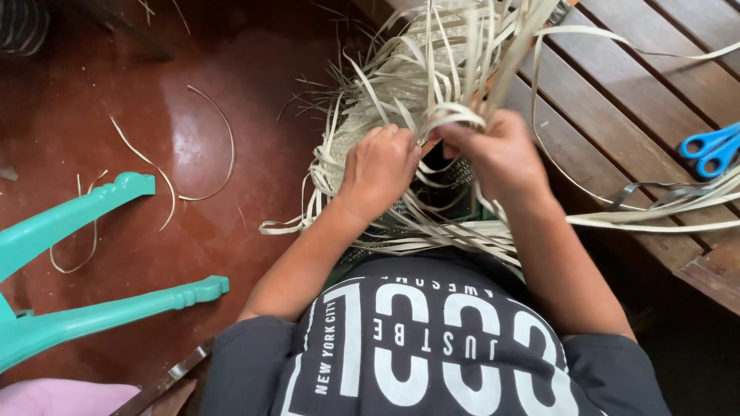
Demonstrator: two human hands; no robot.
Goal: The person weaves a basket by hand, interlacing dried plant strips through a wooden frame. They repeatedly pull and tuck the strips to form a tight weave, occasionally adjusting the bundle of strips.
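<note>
Weaving in hand, head view.
Left hand (379, 171) is curled, knuckles up, fingers pinching pale strips (432, 115) at the edge of the woven mat (362, 123). Right hand (497, 154) is closed around a bunch of the same strips, just beside the left. Mat lies over the lap and against the wooden bench (647, 92). Blue scissors (713, 150) rest on the bench, well apart. Teal chair legs (85, 254) and loose strips lie on the red floor (193, 139).
</note>
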